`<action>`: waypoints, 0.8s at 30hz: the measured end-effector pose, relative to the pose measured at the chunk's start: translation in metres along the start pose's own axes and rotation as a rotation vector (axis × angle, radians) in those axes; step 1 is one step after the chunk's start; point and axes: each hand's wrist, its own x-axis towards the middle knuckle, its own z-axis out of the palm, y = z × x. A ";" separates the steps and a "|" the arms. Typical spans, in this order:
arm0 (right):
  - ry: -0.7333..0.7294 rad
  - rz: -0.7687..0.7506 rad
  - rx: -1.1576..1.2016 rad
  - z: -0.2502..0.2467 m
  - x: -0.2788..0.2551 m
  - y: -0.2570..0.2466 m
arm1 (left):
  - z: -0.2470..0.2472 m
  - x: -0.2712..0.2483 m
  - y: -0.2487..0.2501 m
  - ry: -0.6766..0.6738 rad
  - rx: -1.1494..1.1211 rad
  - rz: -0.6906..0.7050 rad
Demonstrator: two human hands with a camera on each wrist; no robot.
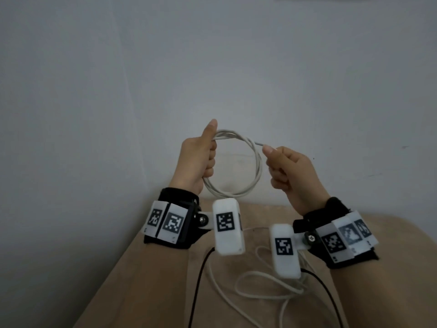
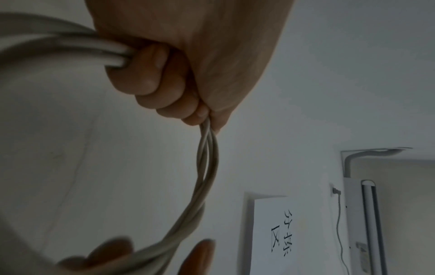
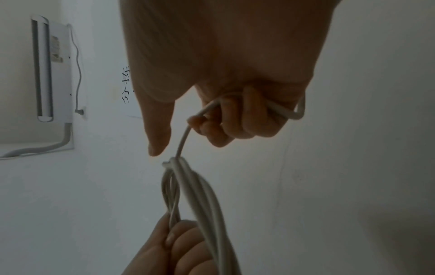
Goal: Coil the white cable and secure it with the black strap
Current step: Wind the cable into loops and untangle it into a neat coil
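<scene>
The white cable point(image 1: 256, 171) hangs in the air as a round coil of several loops in front of the wall. My left hand point(image 1: 201, 159) grips the coil's left side in a fist, thumb up; its curled fingers point(image 2: 150, 78) wrap the bundled strands point(image 2: 207, 167). My right hand point(image 1: 287, 169) holds the free strand point(image 3: 182, 141) at the coil's right side, fingers curled round it, thumb point(image 3: 157, 134) extended. The rest of the cable point(image 1: 260, 287) lies loose below on the tan surface. No black strap is visible in any view.
A tan padded surface point(image 1: 146, 275) lies below my wrists, with two thin black wires point(image 1: 197, 285) running from the wrist cameras. A plain white wall is behind. A paper sign point(image 2: 280, 232) and a wall-mounted unit point(image 2: 367, 214) appear in the left wrist view.
</scene>
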 end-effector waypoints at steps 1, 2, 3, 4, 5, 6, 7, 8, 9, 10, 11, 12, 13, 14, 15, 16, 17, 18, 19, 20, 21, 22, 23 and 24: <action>-0.020 0.014 0.006 0.004 -0.001 0.001 | 0.001 0.000 -0.001 0.015 -0.005 -0.006; -0.035 0.024 0.009 0.008 -0.002 0.001 | 0.002 0.000 -0.002 0.026 -0.011 -0.012; -0.043 0.027 0.009 0.011 -0.003 0.000 | 0.003 0.000 -0.002 0.035 -0.016 -0.018; -0.036 0.026 0.017 0.013 -0.004 -0.001 | 0.003 0.001 -0.003 0.040 -0.022 -0.023; -0.031 0.023 0.036 0.014 -0.005 -0.002 | 0.005 0.001 -0.003 0.044 -0.028 -0.026; -0.036 0.023 0.068 0.015 -0.006 -0.004 | 0.006 0.001 -0.004 0.047 -0.033 -0.026; -0.054 0.023 0.105 0.016 -0.007 -0.006 | 0.008 0.001 -0.005 0.053 -0.036 -0.027; -0.070 0.022 0.130 0.017 -0.008 -0.008 | 0.009 0.001 -0.006 0.062 -0.040 -0.031; -0.073 0.017 0.127 0.019 -0.008 -0.008 | 0.010 0.002 -0.008 0.070 -0.050 -0.039; -0.065 0.008 0.102 0.020 -0.009 -0.008 | 0.010 0.003 -0.009 0.073 -0.069 -0.054; -0.054 -0.003 0.067 0.021 -0.008 -0.007 | 0.010 0.004 -0.011 0.070 -0.100 -0.076; -0.039 -0.012 0.036 0.022 -0.008 -0.006 | 0.010 0.005 -0.013 0.059 -0.142 -0.102; -0.024 -0.024 0.009 0.023 -0.008 -0.004 | 0.009 0.007 -0.015 0.041 -0.191 -0.132; -0.008 -0.037 -0.011 0.023 -0.007 -0.003 | 0.010 0.008 -0.017 0.019 -0.245 -0.164; 0.009 -0.055 -0.020 0.023 -0.006 -0.002 | 0.010 0.009 -0.018 -0.007 -0.300 -0.198; 0.026 -0.073 -0.021 0.022 -0.005 -0.002 | 0.012 0.010 -0.019 -0.032 -0.350 -0.231; 0.044 -0.089 -0.015 0.022 -0.004 -0.001 | 0.013 0.010 -0.019 -0.057 -0.392 -0.261; 0.064 -0.100 -0.004 0.023 -0.004 -0.001 | 0.015 0.011 -0.020 -0.081 -0.428 -0.290; 0.083 -0.105 0.002 0.024 -0.003 0.000 | 0.016 0.011 -0.021 -0.104 -0.460 -0.320; 0.101 -0.102 0.004 0.024 -0.003 0.000 | 0.017 0.012 -0.022 -0.126 -0.487 -0.351; 0.118 -0.094 0.006 0.025 -0.003 0.001 | 0.017 0.013 -0.023 -0.149 -0.509 -0.379; 0.128 -0.087 0.016 0.025 -0.003 0.001 | 0.017 0.014 -0.025 -0.174 -0.524 -0.401; 0.132 -0.080 0.032 0.024 -0.003 0.002 | 0.017 0.015 -0.026 -0.197 -0.531 -0.418; 0.134 -0.072 0.050 0.023 -0.003 0.002 | 0.017 0.015 -0.027 -0.215 -0.528 -0.429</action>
